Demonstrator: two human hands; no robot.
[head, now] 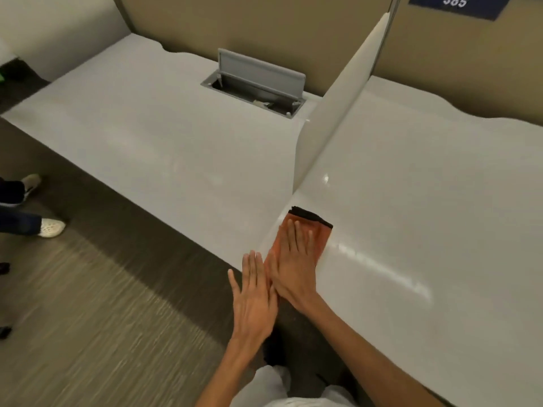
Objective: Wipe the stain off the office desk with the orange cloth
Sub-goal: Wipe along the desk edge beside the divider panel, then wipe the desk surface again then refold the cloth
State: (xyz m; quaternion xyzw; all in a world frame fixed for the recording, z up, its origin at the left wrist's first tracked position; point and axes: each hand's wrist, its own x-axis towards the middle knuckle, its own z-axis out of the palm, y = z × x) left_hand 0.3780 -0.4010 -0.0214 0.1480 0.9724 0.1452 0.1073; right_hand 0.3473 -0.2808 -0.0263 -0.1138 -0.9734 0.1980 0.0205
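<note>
The orange cloth [318, 234], with a black strip along its far edge, lies flat on the white office desk [426, 201] near the desk's front edge. My right hand [293, 259] presses flat on the cloth with the fingers spread. My left hand [252, 298] hovers at the desk's front edge just left of the right hand, palm down and fingers apart, holding nothing. No stain is plain to see on the desk; a streak of glare runs to the right of the cloth.
A white divider panel [335, 113] stands between this desk and the neighbouring desk [132, 127]. A grey cable hatch [252, 83] stands with its lid up at the back. On the carpet at left are another person's legs and shoes [50, 227].
</note>
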